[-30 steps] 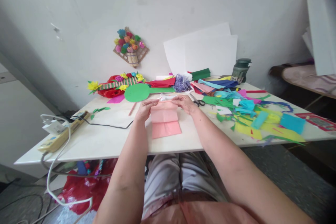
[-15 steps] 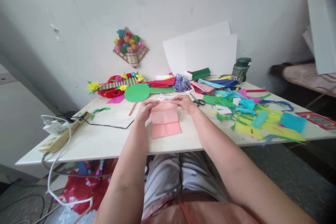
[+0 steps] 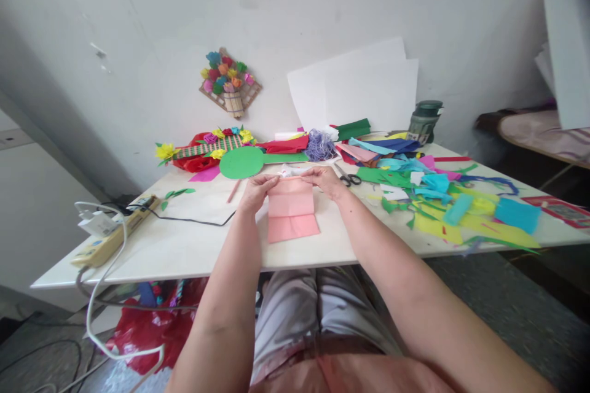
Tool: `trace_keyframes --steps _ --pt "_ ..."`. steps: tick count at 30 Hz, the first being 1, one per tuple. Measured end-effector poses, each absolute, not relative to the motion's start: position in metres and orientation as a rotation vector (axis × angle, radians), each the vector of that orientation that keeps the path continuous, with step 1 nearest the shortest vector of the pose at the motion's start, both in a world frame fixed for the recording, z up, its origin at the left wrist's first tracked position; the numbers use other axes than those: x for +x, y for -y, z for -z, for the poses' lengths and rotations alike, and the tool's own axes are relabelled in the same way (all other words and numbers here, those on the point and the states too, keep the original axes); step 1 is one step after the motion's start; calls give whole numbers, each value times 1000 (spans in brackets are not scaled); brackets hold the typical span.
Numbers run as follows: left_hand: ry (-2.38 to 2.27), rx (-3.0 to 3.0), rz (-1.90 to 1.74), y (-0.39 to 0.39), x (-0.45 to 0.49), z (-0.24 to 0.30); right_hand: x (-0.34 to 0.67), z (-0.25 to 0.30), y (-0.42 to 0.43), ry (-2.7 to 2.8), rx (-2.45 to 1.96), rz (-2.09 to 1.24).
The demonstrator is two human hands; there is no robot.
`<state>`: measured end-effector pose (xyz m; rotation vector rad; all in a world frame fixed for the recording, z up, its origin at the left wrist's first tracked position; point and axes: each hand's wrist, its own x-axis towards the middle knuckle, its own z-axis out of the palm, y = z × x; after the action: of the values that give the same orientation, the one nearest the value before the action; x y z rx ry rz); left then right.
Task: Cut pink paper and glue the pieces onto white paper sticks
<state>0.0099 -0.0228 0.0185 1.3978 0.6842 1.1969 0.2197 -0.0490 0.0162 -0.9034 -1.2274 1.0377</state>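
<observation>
A creased pink paper sheet lies on the white table in front of me. My left hand pinches its far left corner, fingers closed on the folded top edge. At the far right corner my right hand does the same, fingers pressed on the paper. The near half of the sheet rests flat on the table. Black-handled scissors lie just right of my right hand.
Coloured paper scraps cover the table's right side. A green paper disc, paper flowers and purple yarn sit at the back. A power strip with cables lies at the left edge. White sheets lean on the wall.
Both hands stay at the pink sheet's far edge. The fold there has been pressed slightly flatter, and the view has shifted a little.
</observation>
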Motion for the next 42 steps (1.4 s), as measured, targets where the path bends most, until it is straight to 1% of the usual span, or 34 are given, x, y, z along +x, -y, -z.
trace_keyframes --steps 21,31,42 --pt "-719 1387 -1208 21 9 -17 218 -16 50 1241 -911 -1073" --pt "-704 1384 -1209 22 9 -18 217 -13 49 1190 -818 -1127" --pt "-777 1474 -1249 17 8 -14 217 -13 50 1250 -851 -1041"
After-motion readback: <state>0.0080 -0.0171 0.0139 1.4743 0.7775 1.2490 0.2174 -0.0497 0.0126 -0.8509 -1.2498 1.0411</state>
